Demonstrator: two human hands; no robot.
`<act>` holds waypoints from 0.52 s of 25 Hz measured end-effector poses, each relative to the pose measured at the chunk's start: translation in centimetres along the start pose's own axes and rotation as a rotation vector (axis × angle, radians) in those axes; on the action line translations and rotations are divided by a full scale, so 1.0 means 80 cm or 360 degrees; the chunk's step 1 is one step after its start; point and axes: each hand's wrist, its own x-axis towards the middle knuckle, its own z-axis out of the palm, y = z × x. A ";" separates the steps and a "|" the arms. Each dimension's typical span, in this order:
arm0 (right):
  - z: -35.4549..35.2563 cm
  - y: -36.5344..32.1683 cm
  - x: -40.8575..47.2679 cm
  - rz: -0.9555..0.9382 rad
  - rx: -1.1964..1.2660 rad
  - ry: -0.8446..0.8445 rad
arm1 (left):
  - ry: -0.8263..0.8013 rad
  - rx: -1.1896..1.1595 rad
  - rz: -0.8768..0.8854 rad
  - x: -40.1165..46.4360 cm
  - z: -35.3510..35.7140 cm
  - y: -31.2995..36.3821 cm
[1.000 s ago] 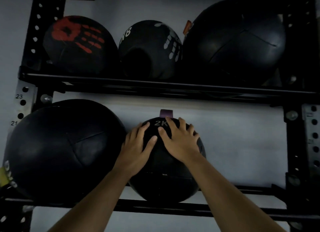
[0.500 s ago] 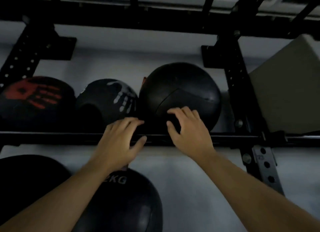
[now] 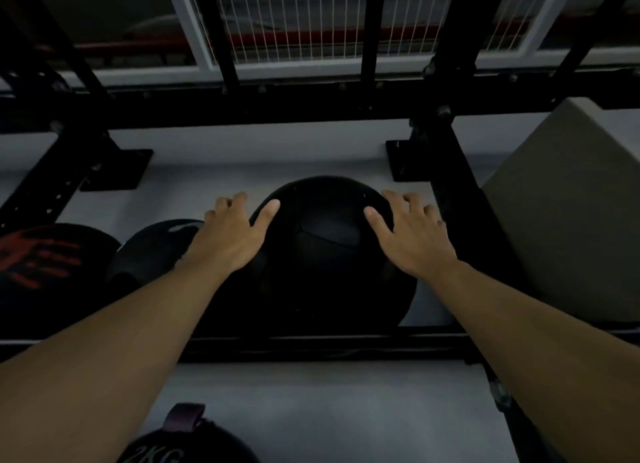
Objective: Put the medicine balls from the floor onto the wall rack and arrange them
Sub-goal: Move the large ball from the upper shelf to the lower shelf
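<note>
Left hand (image 3: 228, 234) and right hand (image 3: 412, 237), off the small ball (image 3: 187, 445) at bottom centre, now press spread-fingered on the big ball (image 3: 325, 255) mid-frame; I judge arranging.

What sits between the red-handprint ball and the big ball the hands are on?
Head view: a smaller black ball with a white print sits between the red-handprint ball and the big ball, its right side hidden behind the left hand.
</note>
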 end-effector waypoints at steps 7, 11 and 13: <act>0.041 0.004 0.039 0.0344 0.0674 0.0105 | -0.0161 -0.0469 -0.0192 0.035 0.036 0.015; 0.054 0.022 0.048 0.0697 0.1198 0.0023 | -0.0155 -0.0743 -0.0356 0.040 0.054 0.012; 0.059 0.026 0.050 0.0753 0.1280 0.0002 | -0.0039 -0.0875 -0.0428 0.041 0.064 0.013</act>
